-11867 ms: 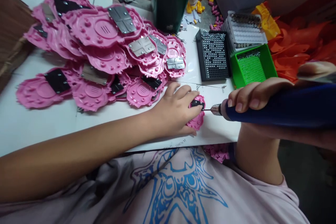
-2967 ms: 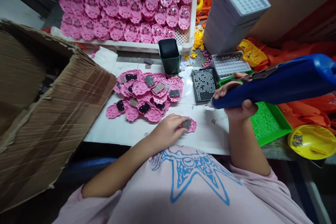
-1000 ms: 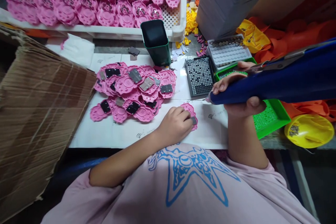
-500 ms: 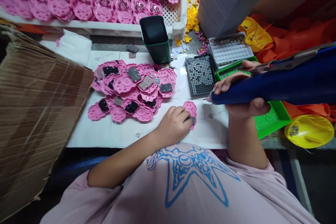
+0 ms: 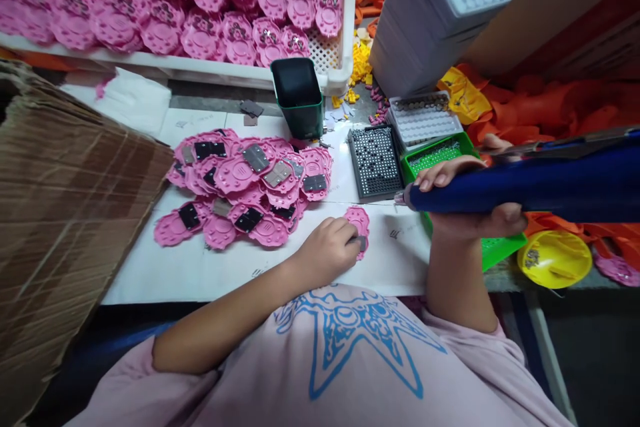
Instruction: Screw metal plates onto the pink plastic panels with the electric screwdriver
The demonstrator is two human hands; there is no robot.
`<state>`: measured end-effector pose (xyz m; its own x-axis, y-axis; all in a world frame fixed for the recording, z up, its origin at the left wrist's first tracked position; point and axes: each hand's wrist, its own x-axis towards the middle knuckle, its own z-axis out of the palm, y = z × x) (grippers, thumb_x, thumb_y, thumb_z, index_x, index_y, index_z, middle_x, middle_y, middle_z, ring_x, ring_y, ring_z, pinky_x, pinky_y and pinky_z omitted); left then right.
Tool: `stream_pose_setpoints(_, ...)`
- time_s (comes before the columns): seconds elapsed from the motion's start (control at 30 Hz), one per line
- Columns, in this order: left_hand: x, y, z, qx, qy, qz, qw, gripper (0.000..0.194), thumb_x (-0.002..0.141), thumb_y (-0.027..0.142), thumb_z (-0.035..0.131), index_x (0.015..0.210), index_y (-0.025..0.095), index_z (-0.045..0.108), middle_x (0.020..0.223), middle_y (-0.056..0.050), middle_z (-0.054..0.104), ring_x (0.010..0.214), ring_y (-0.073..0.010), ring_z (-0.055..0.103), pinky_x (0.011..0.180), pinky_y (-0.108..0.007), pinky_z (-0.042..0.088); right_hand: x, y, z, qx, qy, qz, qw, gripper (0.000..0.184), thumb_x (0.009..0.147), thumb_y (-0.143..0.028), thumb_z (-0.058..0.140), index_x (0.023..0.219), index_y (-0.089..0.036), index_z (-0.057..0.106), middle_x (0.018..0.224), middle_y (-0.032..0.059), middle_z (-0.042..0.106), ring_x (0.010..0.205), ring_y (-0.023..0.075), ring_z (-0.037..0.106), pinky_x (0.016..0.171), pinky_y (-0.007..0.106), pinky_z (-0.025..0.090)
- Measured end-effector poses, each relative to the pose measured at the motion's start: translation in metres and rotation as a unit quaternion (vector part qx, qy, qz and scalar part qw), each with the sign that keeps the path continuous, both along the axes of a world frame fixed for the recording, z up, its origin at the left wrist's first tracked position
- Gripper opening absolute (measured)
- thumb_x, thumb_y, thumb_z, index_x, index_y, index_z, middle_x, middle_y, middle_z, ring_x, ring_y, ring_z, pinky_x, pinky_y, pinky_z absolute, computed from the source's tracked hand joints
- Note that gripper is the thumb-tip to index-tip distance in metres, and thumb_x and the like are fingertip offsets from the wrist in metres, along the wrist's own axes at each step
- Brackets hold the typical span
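Note:
My left hand (image 5: 329, 250) rests on the white covered tabletop, its fingers closed on the edge of a pink plastic shell (image 5: 359, 219) with a small grey plate on it. A blue electric screwdriver (image 5: 500, 188) lies sideways in my right hand (image 5: 463, 203), fingers wrapped round its body. Its tip hangs by the near right corner of a dark screw tray (image 5: 376, 163), whose many holes hold small screws. Left of the tray is a heap of pink shells (image 5: 235, 167), several bearing black or grey plates. Whether the tip carries a screw is too small to tell.
A white crate (image 5: 320, 80) of pink shells stands at the back, a dark green cup (image 5: 299, 100) before it. Cardboard (image 5: 75, 213) borders the left. At right are green trays (image 5: 505, 250), a yellow dish (image 5: 555, 259) and a tall stack of white trays (image 5: 425, 27).
The camera view has shifted, so most things sit lower in the picture. My left hand stays on the shell, and the screwdriver's tip remains near the screw tray's corner.

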<state>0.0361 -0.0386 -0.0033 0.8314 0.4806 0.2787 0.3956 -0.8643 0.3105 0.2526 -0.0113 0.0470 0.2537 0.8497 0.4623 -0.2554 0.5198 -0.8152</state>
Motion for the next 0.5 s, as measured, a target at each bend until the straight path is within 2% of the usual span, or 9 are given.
stream_pose_setpoints(0.1,-0.001,0.003,-0.003,0.000,-0.010,-0.002,1.000,0.021,0.086,0.014,0.053,0.065,0.015,0.058,0.072,-0.004,0.057,0.073,-0.0155,0.049,0.063,-0.029,0.035,0.003,0.006,0.008,0.005,0.006,-0.038,0.999,0.035,0.072,-0.055,0.050,0.081,-0.022,0.059,0.064,0.0005,0.057,0.055,0.0140,0.059,0.054,0.030,0.051)
stream_pose_setpoints(0.17,-0.003,0.005,-0.004,-0.002,-0.015,-0.004,1.000,0.023,0.086,0.014,0.053,0.064,0.015,0.057,0.070,-0.004,0.057,0.072,-0.0156,0.049,0.062,-0.029,0.034,0.003,0.011,0.010,0.001,0.013,-0.064,0.998,0.030,0.074,-0.051,0.048,0.077,-0.023,0.058,0.064,0.0004,0.058,0.055,0.0137,0.059,0.054,0.030,0.050)
stream_pose_setpoints(0.33,-0.011,0.011,-0.004,-0.012,-0.024,-0.013,1.000,0.021,0.086,0.015,0.052,0.066,0.016,0.057,0.070,-0.004,0.055,0.072,-0.0159,0.049,0.060,-0.030,0.033,-0.008,0.025,0.010,-0.034,0.032,-0.119,0.992,0.030,0.074,-0.051,0.047,0.092,-0.028,0.056,0.061,-0.0028,0.056,0.051,0.0117,0.056,0.052,0.028,0.049)
stream_pose_setpoints(0.5,-0.018,0.013,-0.006,-0.019,-0.036,-0.013,0.999,0.018,0.085,0.015,0.055,0.068,0.017,0.059,0.071,-0.003,0.057,0.073,-0.0166,0.050,0.061,-0.030,0.033,-0.022,0.027,0.010,-0.063,0.024,-0.095,0.993,0.038,0.069,-0.053,0.052,0.097,-0.026,0.054,0.058,-0.0030,0.056,0.048,0.0138,0.056,0.048,0.030,0.049)
